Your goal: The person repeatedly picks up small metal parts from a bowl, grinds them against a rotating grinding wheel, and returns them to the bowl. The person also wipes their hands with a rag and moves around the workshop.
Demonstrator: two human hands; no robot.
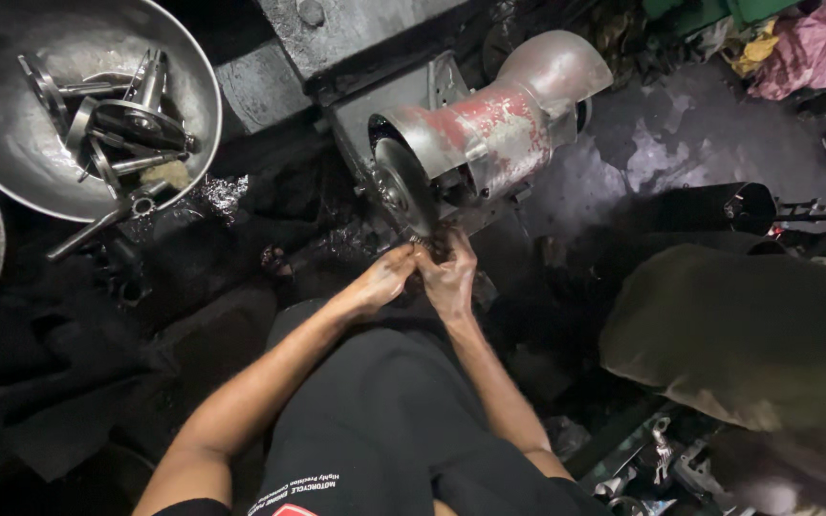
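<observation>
**Grimy workshop floor: small part held to a grinding wheel**

Dark, oily ground surrounds the work. Left hand (381, 280) and right hand (448, 277), fingers closed together on a small metal part (429, 247), hold it against the lower edge of the grinding wheel (405, 187). Red-flaked motor housing (489, 129) sits behind; steel bowl (11, 143) of metal parts (117, 119) upper left.

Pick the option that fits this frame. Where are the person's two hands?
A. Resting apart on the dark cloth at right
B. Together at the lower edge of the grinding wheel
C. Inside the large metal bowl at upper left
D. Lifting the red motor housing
B: the left hand and right hand meet over a small dark part just under the grinding wheel, far from the metal bowl of parts.
</observation>
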